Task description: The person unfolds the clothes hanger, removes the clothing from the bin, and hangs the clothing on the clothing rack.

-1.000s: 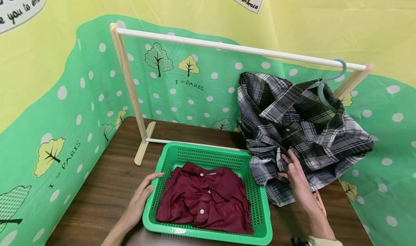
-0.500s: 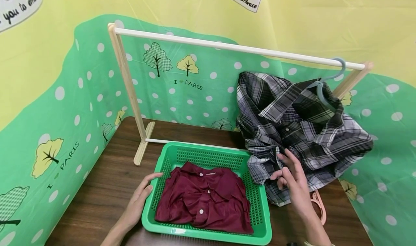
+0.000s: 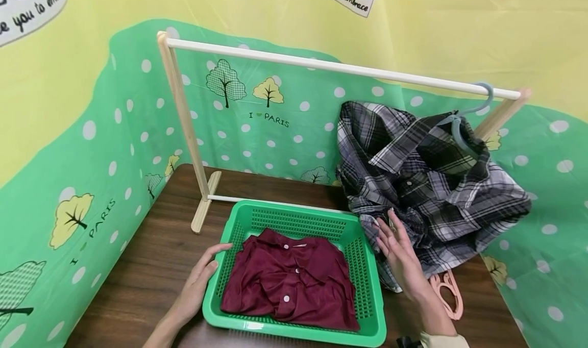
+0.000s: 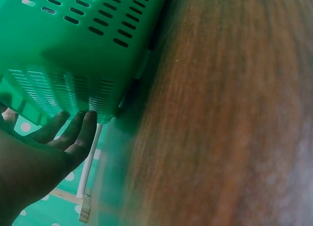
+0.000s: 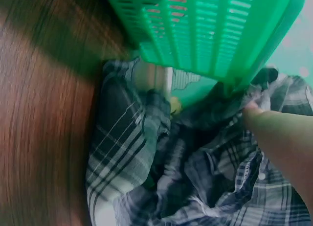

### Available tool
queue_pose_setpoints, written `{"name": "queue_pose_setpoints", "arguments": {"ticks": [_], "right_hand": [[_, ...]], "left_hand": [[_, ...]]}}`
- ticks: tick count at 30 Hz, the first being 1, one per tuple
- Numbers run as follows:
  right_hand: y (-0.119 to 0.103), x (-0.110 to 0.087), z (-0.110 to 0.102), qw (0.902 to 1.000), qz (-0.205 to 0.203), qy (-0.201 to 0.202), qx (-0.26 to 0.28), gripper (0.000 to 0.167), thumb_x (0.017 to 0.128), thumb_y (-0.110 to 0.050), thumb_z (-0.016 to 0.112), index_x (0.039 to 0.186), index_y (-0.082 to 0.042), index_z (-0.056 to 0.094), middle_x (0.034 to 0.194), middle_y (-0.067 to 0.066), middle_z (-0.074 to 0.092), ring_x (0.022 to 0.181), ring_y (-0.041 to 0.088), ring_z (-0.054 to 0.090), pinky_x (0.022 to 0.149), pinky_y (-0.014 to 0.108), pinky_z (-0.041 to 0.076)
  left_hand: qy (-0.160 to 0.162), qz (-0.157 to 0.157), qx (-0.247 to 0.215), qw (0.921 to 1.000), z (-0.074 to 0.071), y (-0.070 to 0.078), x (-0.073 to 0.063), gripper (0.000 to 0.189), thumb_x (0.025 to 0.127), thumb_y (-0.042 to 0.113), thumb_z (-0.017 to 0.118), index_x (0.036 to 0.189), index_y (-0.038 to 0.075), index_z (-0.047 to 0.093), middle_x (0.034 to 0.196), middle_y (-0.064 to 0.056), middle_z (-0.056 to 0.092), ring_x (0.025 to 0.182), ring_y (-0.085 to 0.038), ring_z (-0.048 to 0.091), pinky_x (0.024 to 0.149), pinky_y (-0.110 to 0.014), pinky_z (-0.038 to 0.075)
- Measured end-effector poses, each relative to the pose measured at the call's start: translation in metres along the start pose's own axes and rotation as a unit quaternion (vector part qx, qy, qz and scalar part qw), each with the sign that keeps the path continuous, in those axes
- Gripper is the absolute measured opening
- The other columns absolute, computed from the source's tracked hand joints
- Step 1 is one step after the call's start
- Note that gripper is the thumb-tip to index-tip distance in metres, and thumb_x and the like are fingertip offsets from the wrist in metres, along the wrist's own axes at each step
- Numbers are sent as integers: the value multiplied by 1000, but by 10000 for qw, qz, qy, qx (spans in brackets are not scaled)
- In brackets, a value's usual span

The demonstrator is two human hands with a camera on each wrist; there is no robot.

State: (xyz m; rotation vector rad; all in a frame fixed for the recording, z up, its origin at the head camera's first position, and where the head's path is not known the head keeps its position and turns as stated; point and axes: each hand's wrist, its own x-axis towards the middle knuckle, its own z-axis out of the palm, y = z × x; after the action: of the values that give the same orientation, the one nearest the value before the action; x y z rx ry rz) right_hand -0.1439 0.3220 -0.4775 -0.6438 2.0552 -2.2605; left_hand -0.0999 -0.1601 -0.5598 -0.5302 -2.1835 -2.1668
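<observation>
Head view, we see a left hand point(image 3: 196, 281), fingers relaxed, touching a green basket point(image 3: 298, 223), maroon shirt point(image 3: 303, 287) inside, a right hand point(image 3: 400, 256), fingers loosely extended, at a plaid shirt point(image 3: 427, 200) hung on a rack point(image 3: 321, 64).

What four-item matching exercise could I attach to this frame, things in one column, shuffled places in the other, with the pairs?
1. Maroon shirt
2. Plaid shirt
3. Pink hanger
4. Left hand

A. On the light-blue hanger hooked over the white rail
B. At the left side of the green basket
C. Inside that basket
D. On the wooden tabletop

Pairs: 1-C, 2-A, 3-D, 4-B
</observation>
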Motion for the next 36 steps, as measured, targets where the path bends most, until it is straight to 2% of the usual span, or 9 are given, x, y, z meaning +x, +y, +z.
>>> {"name": "queue_pose_setpoints", "arguments": {"ticks": [5, 10, 16, 19, 22, 26, 29, 32, 36], "right_hand": [[3, -1, -11, 9997, 160, 104, 180, 66, 124, -32, 29, 183, -25, 1, 176, -12, 42, 161, -8, 36, 133, 15, 27], [11, 1, -17, 9997, 148, 154, -82, 68, 123, -39, 21, 183, -20, -7, 182, -7, 34, 162, -11, 33, 135, 15, 19], [21, 4, -20, 9959, 753, 38, -503, 73, 122, -54, 12, 181, -21, -17, 191, 17, -7, 160, -20, 26, 129, 14, 18], [25, 7, -21, 9929, 1059, -64, -542, 79, 120, -59, 9, 179, -15, -20, 185, 32, -18, 164, -13, 20, 125, 12, 21], [32, 10, -23, 9890, 1346, -187, -586, 82, 119, -61, 4, 178, -9, -20, 184, 35, -14, 173, 3, 13, 119, 8, 28], [38, 9, -24, 9852, 1575, -263, -628, 83, 117, -62, -1, 179, -9, -17, 185, 36, -8, 163, -10, 27, 113, 5, 33], [37, 5, -22, 9869, 1491, -266, -565, 84, 117, -61, -2, 179, -6, -15, 183, 40, -6, 144, -24, 40, 114, 7, 34], [30, 2, -18, 9886, 1360, -242, -598, 83, 118, -59, -2, 180, -5, -10, 183, 41, -1, 146, -20, 44, 115, 9, 36], [18, -6, -13, 9878, 1248, -158, -921, 75, 122, -50, 5, 181, -3, -1, 184, 19, 28, 148, -16, 47, 115, 10, 40]], "left_hand": [[-43, 70, -126, 9999, 1, 0, 1, 46, 123, 8, 29, 163, -3, 48, 165, 13, 58, 150, 11, 49, 114, -9, 42], [-47, 110, -153, 9998, 2, 0, 2, 46, 123, 8, 29, 163, -4, 47, 165, 13, 58, 150, 12, 49, 114, -9, 43], [10, 18, -71, 10000, 3, 0, 2, 46, 123, 10, 30, 163, -3, 49, 164, 12, 59, 150, 13, 47, 115, -9, 41], [9, 2, -118, 9999, 4, -1, 3, 46, 123, 10, 30, 162, -4, 49, 164, 13, 59, 149, 12, 49, 115, -9, 42], [1, 34, -171, 9998, 4, -1, 3, 46, 123, 9, 30, 162, -5, 48, 163, 14, 59, 148, 11, 52, 113, -10, 45], [-15, 57, -161, 9999, 4, -1, 3, 46, 123, 9, 30, 162, -4, 48, 164, 13, 59, 147, 10, 52, 113, -10, 45], [16, 77, -121, 9999, 4, -2, 2, 46, 122, 8, 31, 162, -4, 49, 163, 13, 60, 147, 11, 52, 113, -9, 44], [42, 115, -130, 9998, 3, -2, 1, 45, 122, 7, 31, 162, -5, 49, 163, 12, 60, 147, 10, 53, 112, -9, 45], [54, 136, -122, 9998, 3, -2, 1, 45, 122, 7, 31, 161, -5, 49, 163, 12, 61, 148, 11, 51, 113, -9, 44]]}}
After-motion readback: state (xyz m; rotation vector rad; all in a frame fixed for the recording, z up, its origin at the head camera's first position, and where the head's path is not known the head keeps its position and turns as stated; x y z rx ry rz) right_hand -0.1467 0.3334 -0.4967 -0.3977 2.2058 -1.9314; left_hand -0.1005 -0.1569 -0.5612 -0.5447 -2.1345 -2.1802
